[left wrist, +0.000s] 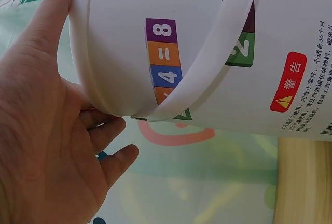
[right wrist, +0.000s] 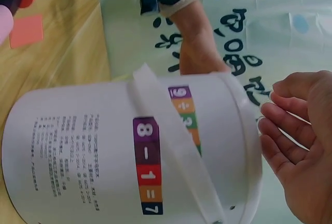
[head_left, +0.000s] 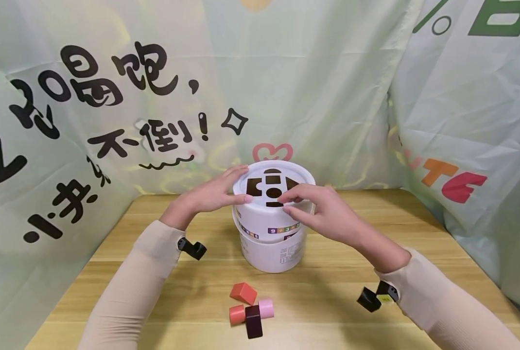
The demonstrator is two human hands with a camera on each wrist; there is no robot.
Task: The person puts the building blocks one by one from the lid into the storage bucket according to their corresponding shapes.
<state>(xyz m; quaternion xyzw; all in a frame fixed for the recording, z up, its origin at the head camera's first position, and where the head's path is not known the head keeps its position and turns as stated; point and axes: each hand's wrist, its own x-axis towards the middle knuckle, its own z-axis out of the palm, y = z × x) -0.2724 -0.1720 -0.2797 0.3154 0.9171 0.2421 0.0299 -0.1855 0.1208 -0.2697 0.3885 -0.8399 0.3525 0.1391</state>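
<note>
A white bucket [head_left: 273, 250] stands upright, its white lid [head_left: 241, 181] cut with several shaped holes. My left hand [head_left: 218, 190] rests against the lid's left edge, thumb and fingers spread; in the left wrist view the hand [left wrist: 49, 115] touches the rim. My right hand [head_left: 325, 209] hovers over the lid's front right, its fingers loosely bent near the front hole. Nothing shows between those fingers, and in the right wrist view the hand [right wrist: 306, 136] is beside the lid. The bucket's white handle [right wrist: 179, 146] hangs down across its printed side.
In front of the bucket lie a red-orange wedge-like block [head_left: 243, 293], a red cylinder [head_left: 236, 315], a pink cylinder [head_left: 266, 308] and a dark purple block [head_left: 253, 322] on the wooden table [head_left: 190, 291]. A printed cloth [head_left: 312, 87] hangs behind and at both sides.
</note>
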